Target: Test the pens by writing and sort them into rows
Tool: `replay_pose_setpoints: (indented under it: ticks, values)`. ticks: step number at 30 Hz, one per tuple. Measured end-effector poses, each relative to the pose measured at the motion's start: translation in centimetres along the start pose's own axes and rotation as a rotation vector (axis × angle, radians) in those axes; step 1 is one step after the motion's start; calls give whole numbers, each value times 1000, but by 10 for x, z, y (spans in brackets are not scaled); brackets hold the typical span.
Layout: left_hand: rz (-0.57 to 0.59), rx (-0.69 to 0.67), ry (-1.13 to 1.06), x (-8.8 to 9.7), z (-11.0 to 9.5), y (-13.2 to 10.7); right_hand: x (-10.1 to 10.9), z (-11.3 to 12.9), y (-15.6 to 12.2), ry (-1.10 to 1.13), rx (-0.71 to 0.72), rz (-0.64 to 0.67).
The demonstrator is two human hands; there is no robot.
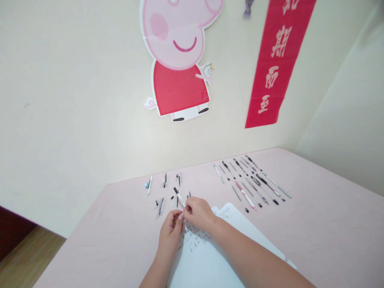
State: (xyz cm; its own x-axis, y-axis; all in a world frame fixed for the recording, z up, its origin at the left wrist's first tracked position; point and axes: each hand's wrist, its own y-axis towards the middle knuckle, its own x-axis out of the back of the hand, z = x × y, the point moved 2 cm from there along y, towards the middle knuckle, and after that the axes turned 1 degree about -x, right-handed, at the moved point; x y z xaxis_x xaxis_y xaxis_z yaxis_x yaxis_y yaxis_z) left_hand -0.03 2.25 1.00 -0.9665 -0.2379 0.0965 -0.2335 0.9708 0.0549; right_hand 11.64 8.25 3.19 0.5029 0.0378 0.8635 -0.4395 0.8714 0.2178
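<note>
The pink tabletop [327,244] carries everything, and the white sheets [207,270], marked with small dark flecks, lie at its near side; places here are told from them. Beyond their far right edge, rows of laid-out pens [246,196] slant away. Beyond their far left corner, several small groups of pen parts [161,206] sit apart from one another.

Both of the person's hands meet over the far left part of the sheets. The right hand [200,213] reaches in across them from the right; the left hand [169,234] comes up along their left edge. The fingertips of the two are just beside each other.

The black-ended pen [180,197] is at the sheets' far left corner, the right hand being the nearer. The right grip is pinched on its lower barrel. From there its long axis runs away and leftward, the black end farthest out; its near end is hidden by fingers. The left grip's thumb and finger are close together, but whether they clamp anything cannot be told.
</note>
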Motion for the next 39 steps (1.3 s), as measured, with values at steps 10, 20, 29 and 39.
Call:
replay_pose_setpoints:
  ticks: [10,20,29,39]
  values:
    - [-155,135,-312,6,1,-1,5,17,-9,75,337,47]
    - [-144,141,-278,6,0,-2,7,1,0,113,179,33]
    - [-170,158,-213,4,-6,-5,13,-32,10,33,172,127]
    - [-173,167,-116,5,-5,-5,13,-15,2,-194,293,206]
